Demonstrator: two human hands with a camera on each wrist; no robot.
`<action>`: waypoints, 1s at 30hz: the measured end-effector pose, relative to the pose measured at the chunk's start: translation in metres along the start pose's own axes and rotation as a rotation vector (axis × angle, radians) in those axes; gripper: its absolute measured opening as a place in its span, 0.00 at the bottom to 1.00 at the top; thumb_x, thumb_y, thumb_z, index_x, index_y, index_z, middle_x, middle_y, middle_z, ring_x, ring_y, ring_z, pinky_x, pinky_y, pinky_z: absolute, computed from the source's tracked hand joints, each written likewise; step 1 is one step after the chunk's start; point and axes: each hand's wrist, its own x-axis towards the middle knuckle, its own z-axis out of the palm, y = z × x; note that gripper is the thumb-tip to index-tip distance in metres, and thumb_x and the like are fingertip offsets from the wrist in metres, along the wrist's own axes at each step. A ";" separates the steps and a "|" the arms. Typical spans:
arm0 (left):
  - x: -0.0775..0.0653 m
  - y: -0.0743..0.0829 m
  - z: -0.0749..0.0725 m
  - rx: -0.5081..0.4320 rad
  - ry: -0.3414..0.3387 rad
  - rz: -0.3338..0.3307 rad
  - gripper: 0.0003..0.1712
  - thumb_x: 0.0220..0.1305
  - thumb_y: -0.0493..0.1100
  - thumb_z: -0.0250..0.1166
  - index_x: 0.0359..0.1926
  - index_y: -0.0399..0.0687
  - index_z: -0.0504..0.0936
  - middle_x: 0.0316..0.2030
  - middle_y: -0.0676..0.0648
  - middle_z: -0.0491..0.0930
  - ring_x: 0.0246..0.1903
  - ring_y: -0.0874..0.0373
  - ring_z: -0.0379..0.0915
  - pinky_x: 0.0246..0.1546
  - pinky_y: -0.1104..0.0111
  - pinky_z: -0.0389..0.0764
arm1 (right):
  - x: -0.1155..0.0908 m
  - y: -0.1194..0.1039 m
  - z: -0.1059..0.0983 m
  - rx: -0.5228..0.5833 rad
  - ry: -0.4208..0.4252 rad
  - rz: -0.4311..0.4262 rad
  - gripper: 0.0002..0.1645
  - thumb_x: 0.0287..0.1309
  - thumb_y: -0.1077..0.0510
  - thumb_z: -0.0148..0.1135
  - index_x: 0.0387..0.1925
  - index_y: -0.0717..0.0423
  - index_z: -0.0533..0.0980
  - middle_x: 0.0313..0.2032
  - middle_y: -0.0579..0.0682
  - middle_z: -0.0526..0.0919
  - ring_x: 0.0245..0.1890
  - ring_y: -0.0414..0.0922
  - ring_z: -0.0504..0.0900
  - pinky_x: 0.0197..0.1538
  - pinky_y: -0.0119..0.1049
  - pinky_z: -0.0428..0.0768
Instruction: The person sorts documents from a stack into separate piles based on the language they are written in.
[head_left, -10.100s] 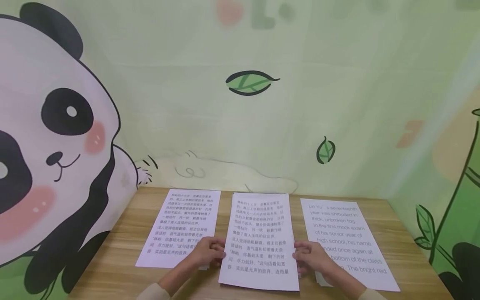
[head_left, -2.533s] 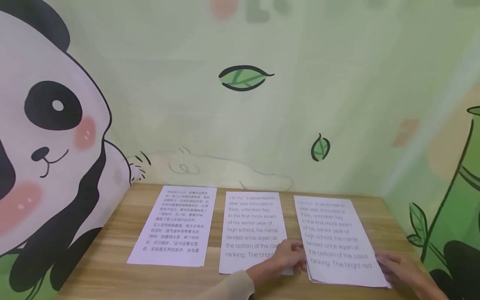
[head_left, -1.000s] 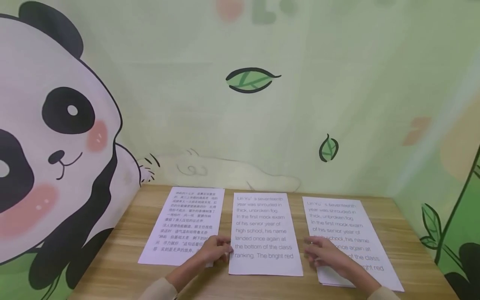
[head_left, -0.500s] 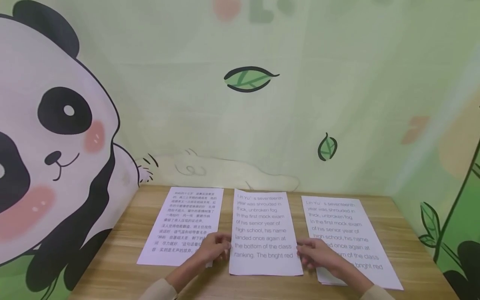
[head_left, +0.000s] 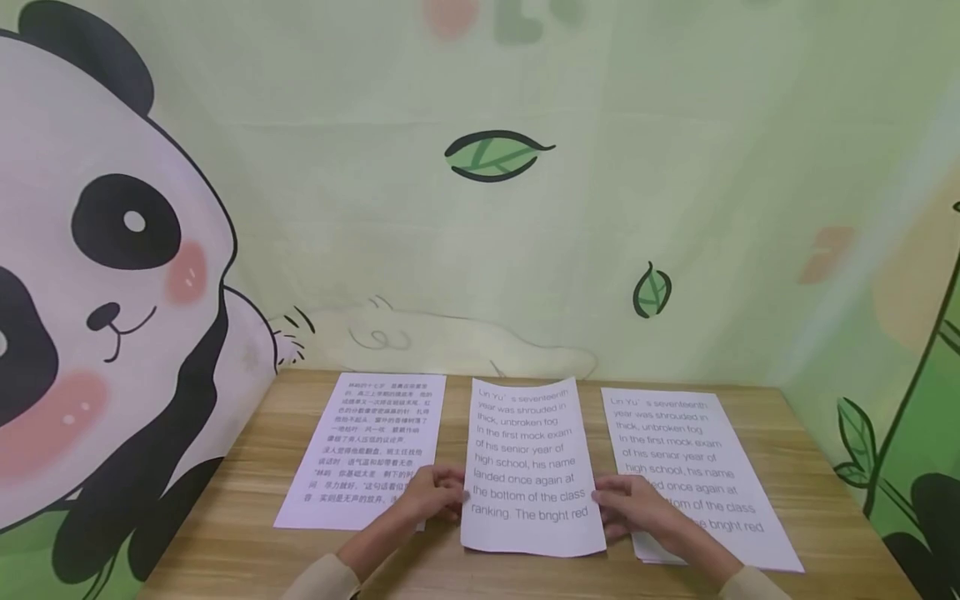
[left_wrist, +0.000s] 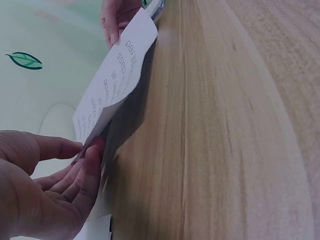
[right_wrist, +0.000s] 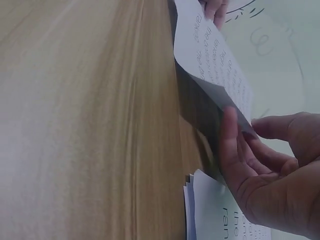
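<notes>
A sheet of paper (head_left: pixel 528 467) printed with large English text is held by both side edges in the middle of the table. My left hand (head_left: pixel 431 496) pinches its left edge between thumb and fingers, as the left wrist view also shows with the left hand (left_wrist: pixel 55 185). On the opposite edge my right hand (head_left: pixel 633 508) pinches it, thumb on top and fingers beneath. In the right wrist view the sheet (right_wrist: pixel 210 55) bows and stands off the wood, with a shadow under it.
To the left lies a paper (head_left: pixel 360 450) with Chinese print, partly behind the left hand. A stack of English-printed sheets (head_left: pixel 667 433) lies at the right, partly under the right forearm. Behind the wooden table (head_left: pixel 232 517) hangs a panda-printed backdrop (head_left: pixel 360 208).
Both hands moved from the right stack to the middle English sheet, took its edges and raised it off the table. Ten seconds ago a Chinese-printed sheet was held at this middle spot.
</notes>
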 end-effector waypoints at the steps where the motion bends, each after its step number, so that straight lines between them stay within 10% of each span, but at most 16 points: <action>1: 0.000 -0.001 0.000 -0.006 -0.002 -0.003 0.24 0.60 0.29 0.65 0.58 0.26 0.77 0.35 0.41 0.86 0.28 0.60 0.82 0.34 0.65 0.87 | 0.000 0.000 0.000 0.005 -0.012 -0.009 0.32 0.69 0.57 0.59 0.67 0.75 0.67 0.44 0.59 0.88 0.41 0.49 0.89 0.43 0.44 0.89; 30: -0.005 0.001 -0.008 -0.046 -0.018 0.017 0.22 0.61 0.30 0.65 0.56 0.27 0.76 0.38 0.44 0.89 0.31 0.60 0.83 0.38 0.65 0.87 | -0.006 -0.002 -0.002 0.080 0.114 -0.001 0.37 0.67 0.58 0.62 0.71 0.70 0.63 0.58 0.66 0.82 0.50 0.54 0.87 0.48 0.47 0.88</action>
